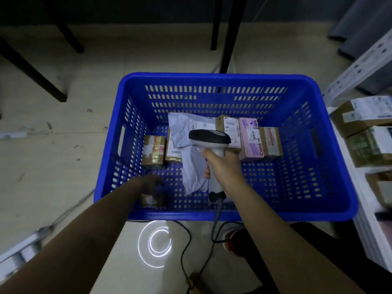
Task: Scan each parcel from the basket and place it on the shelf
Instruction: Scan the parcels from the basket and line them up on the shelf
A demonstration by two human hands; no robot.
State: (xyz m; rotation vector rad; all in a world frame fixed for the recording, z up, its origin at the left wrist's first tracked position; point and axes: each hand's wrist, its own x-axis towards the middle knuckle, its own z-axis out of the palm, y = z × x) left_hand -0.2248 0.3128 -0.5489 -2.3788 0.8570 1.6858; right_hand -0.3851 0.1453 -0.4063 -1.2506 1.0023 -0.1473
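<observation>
While the white handheld barcode scanner [210,143] is gripped by the right hand [224,166], the blurred left hand [153,183], grip indeterminate, is reached toward a small brown parcel [151,200] in the blue plastic basket [331,166], requiring pickup for scanning.

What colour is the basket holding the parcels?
Blue: the basket is bright blue plastic with slotted walls and floor, seen clearly in the head view.

Your basket [331,149] is bright blue with a slotted grid pattern, and the scanner [210,139] you hold is white with a black head. Inside you see a pale grey mailer [191,164], a pink box [250,141] and brown cartons with white labels.
</observation>
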